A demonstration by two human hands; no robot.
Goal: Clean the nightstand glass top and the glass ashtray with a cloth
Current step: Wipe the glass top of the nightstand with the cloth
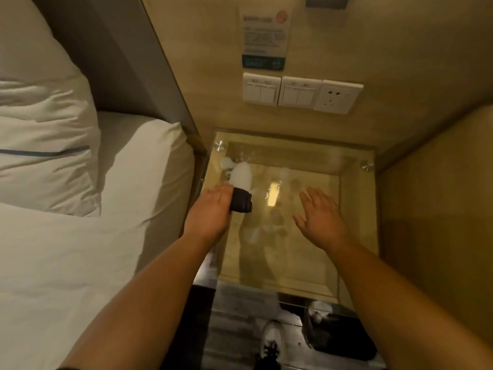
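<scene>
The nightstand glass top (306, 257) fills the middle of the view, smudged and reflecting a ceiling light. A white foamy patch (241, 173) lies near its far left corner. My left hand (210, 209) holds a dark folded cloth (241, 201) against the glass at the left edge, just below the foam. My right hand (320, 212) hovers over the right half of the glass, fingers spread, holding nothing. No ashtray is in view.
A bed with white sheet and pillows (53, 145) borders the nightstand on the left. Wall switches and a socket (301, 93) sit above it, and a wooden side panel (440, 209) closes the right. On the floor below are a dark bin (338, 335) and a shoe (272, 340).
</scene>
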